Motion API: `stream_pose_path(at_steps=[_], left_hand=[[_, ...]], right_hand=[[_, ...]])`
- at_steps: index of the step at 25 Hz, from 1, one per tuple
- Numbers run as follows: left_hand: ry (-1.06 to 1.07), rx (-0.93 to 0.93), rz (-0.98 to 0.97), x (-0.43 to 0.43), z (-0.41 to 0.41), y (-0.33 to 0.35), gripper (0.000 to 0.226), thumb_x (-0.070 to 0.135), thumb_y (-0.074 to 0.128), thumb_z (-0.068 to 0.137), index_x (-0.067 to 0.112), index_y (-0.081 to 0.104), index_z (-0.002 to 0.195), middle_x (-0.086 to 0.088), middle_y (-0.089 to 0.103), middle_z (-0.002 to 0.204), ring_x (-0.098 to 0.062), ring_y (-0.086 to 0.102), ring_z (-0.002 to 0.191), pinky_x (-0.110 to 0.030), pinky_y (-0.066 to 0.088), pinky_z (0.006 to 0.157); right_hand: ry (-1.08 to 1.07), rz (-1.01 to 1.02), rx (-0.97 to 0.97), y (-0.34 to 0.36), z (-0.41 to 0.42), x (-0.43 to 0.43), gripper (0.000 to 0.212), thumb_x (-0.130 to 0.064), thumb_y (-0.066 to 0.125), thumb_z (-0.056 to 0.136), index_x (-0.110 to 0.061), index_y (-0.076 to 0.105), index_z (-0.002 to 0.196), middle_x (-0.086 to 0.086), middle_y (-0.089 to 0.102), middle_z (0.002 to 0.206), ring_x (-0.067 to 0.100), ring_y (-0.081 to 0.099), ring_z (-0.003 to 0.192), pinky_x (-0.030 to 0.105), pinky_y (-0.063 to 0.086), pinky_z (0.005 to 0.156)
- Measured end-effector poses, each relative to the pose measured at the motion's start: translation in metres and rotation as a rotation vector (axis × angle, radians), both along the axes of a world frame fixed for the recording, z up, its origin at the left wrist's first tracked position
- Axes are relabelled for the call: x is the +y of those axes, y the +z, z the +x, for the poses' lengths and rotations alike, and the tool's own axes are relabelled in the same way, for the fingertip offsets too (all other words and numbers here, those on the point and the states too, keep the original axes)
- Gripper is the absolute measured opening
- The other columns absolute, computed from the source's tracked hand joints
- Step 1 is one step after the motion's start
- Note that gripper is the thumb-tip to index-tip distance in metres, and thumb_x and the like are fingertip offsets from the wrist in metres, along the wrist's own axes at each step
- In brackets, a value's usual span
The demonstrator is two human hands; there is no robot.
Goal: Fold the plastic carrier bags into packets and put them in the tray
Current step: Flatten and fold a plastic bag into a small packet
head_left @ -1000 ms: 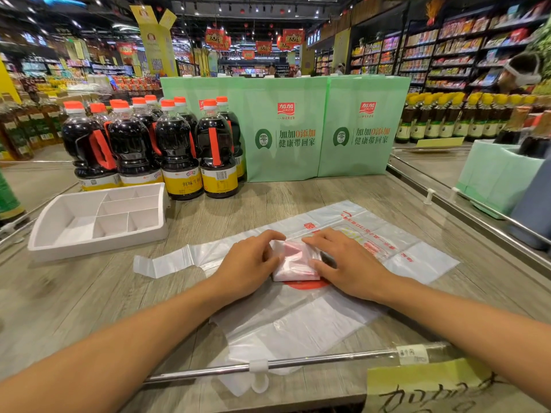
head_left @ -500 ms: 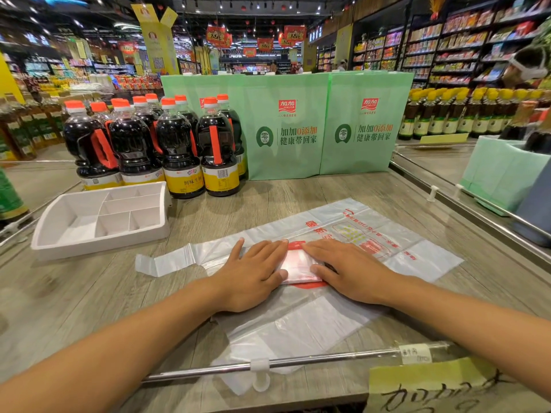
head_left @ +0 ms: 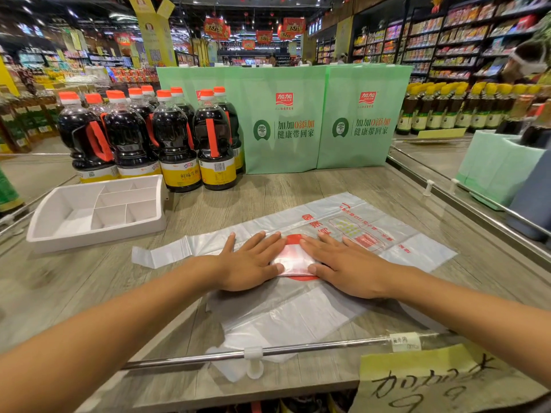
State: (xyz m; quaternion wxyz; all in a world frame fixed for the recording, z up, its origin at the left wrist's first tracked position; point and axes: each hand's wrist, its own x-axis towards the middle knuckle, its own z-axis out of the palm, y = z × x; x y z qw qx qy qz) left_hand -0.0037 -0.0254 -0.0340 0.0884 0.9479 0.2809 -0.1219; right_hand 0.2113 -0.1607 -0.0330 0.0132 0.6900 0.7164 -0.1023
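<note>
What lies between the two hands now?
Head view: a folded packet lies between the left hand and the right hand, both pressing its edges.

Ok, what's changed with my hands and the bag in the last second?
A second ago both hands' fingers were curled, pinching the folded packet. Now the left hand and right hand lie flat, pressing it down onto the spread bag. The packet, white tray and bottles stayed put.

Left grip [head_left: 250, 266], right grip [head_left: 348, 268] atop packet [head_left: 293, 260]
</note>
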Motion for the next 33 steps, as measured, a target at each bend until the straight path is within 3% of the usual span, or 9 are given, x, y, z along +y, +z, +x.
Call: stream_pose_path(at_steps=[5,12,15,21,25,30,33], left_hand=[[0.041,-0.067,-0.005,-0.004,-0.002,-0.003,0.067,0.068,0.013,0.102,0.043,-0.013,0.159,0.023,-0.02,0.165,-0.005,-0.02,0.153,-0.059,-0.018,0.12],[0.071,0.054,0.016,0.006,-0.001,0.007,0.081,0.087,0.015,0.087,0.053,-0.017,0.154,0.017,-0.023,0.166,-0.016,-0.02,0.155,-0.064,-0.015,0.118],[0.068,0.023,0.024,0.004,-0.004,0.005,0.083,0.088,0.015,0.086,0.053,-0.015,0.154,0.017,-0.021,0.167,-0.017,-0.018,0.155,-0.064,-0.012,0.119],[0.065,-0.052,0.06,0.0,-0.01,0.001,0.085,0.088,0.014,0.085,0.051,-0.011,0.157,0.018,-0.015,0.168,-0.015,-0.013,0.156,-0.064,-0.009,0.121],[0.061,-0.065,0.059,0.002,-0.01,-0.002,0.085,0.089,0.014,0.084,0.051,-0.01,0.157,0.018,-0.014,0.168,-0.015,-0.012,0.157,-0.064,-0.008,0.12],[0.053,-0.06,0.055,0.005,-0.011,-0.002,0.086,0.091,0.013,0.084,0.051,-0.009,0.157,0.018,-0.013,0.168,-0.016,-0.012,0.157,-0.063,-0.009,0.121],[0.04,-0.084,0.05,0.002,-0.013,0.0,0.086,0.089,0.013,0.086,0.049,-0.009,0.158,0.017,-0.012,0.169,-0.015,-0.012,0.156,-0.061,-0.01,0.122]], right_hand=[[-0.017,-0.047,0.011,0.002,0.0,0.0,0.063,-0.058,0.02,0.106,-0.039,-0.004,0.161,-0.021,-0.011,0.167,0.01,-0.012,0.155,0.045,-0.005,0.127],[-0.05,-0.059,0.0,0.001,0.003,0.002,0.066,-0.063,0.02,0.104,-0.04,-0.003,0.161,-0.02,-0.007,0.168,0.012,-0.01,0.156,0.05,-0.002,0.127],[-0.066,-0.053,-0.008,0.001,0.002,0.0,0.067,-0.064,0.021,0.104,-0.038,-0.002,0.162,-0.018,-0.006,0.169,0.013,-0.01,0.156,0.051,-0.002,0.126],[0.166,0.209,0.053,-0.008,-0.002,-0.005,0.054,-0.042,0.029,0.11,-0.031,0.02,0.162,-0.013,0.009,0.169,0.007,0.001,0.156,0.038,0.005,0.128],[0.141,0.132,0.116,-0.008,-0.003,0.0,0.051,-0.034,0.031,0.111,-0.032,0.021,0.161,-0.017,0.009,0.168,0.003,0.002,0.155,0.037,0.006,0.128],[0.122,0.048,0.175,0.002,-0.003,0.0,0.057,-0.045,0.039,0.108,-0.036,0.02,0.161,-0.02,0.012,0.167,-0.001,0.003,0.153,0.031,0.005,0.127],[0.132,0.107,0.094,0.005,-0.005,-0.001,0.058,-0.053,0.041,0.106,-0.037,0.028,0.159,-0.017,0.023,0.166,0.003,0.016,0.153,0.034,0.016,0.126]])
